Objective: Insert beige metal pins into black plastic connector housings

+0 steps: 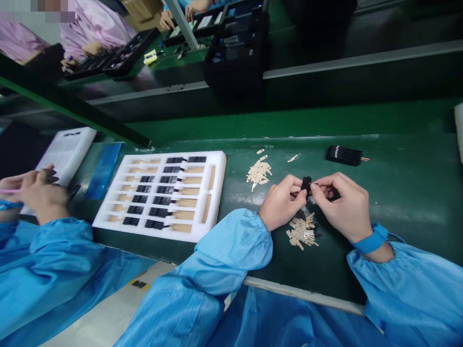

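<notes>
Between the fingers of my left hand [284,202] is a small black part [306,185], held just above the green bench. My right hand [342,205] meets it from the right, thumb and forefinger pinched at its edge; whatever sits in that pinch is too small to make out. Below my hands lies a pile of small flat beige strips [303,232]. Another heap of the same strips [259,171] lies farther back to the left, with a single strip [292,158] apart from it. A ribbed black block [344,155] rests at the back right.
A white foam tray [221,193] with several black ribbed parts in its slots stands left of my arm. Beyond it are a blue strip [104,168] and a co-worker's hands [39,190]. A green post [72,103] slants over the bench. Black bins [235,53] stand behind the divider.
</notes>
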### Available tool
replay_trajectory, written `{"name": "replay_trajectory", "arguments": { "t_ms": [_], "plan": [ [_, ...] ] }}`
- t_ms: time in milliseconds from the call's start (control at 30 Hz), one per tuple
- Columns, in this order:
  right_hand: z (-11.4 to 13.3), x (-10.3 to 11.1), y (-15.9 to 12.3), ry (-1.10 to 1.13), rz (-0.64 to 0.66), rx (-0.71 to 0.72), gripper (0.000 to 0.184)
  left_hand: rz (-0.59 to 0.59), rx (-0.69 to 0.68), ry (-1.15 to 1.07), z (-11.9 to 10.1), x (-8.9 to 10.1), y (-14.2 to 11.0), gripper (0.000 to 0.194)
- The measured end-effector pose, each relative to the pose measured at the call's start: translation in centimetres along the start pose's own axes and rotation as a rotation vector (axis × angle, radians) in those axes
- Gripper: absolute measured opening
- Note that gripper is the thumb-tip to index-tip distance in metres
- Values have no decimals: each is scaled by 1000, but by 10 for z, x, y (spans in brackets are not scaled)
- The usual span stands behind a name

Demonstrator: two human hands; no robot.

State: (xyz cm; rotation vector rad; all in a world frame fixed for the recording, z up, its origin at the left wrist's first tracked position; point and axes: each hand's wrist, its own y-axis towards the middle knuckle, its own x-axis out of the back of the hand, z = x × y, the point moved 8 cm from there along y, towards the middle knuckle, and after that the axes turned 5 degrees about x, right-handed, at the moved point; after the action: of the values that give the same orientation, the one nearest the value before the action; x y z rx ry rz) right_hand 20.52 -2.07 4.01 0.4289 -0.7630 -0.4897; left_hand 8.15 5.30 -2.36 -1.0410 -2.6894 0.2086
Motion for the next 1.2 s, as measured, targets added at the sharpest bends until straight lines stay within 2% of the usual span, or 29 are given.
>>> {"name": "replay_trajectory", "arguments": {
  "t_ms": [133,367,533,667,1000,1100,1200],
  "plan": [
    [5,-2,0,-13,-4,34,9,-30,30,-59,3,0,0,10],
    [4,0,-3,-48,-86,-58,17,-84,27,-70,-6,-8,-10,15],
    [3,-1,-4,-41,-62,-100,16,-84,7,-48,-8,-8,-12,16],
    [-1,-2,-4,-29,-34,-129,16,-92,-90,31,-14,-1,-10,10],
    [-13,-4,-6,65,-16,-272,10,-158,-286,422,-26,7,-12,22],
    [-12,-3,-6,23,-23,-236,9,-159,-314,510,-28,6,-12,24],
    [-3,-3,-5,-158,-6,-94,4,-145,-265,555,-26,5,-10,22]
  ]
}}
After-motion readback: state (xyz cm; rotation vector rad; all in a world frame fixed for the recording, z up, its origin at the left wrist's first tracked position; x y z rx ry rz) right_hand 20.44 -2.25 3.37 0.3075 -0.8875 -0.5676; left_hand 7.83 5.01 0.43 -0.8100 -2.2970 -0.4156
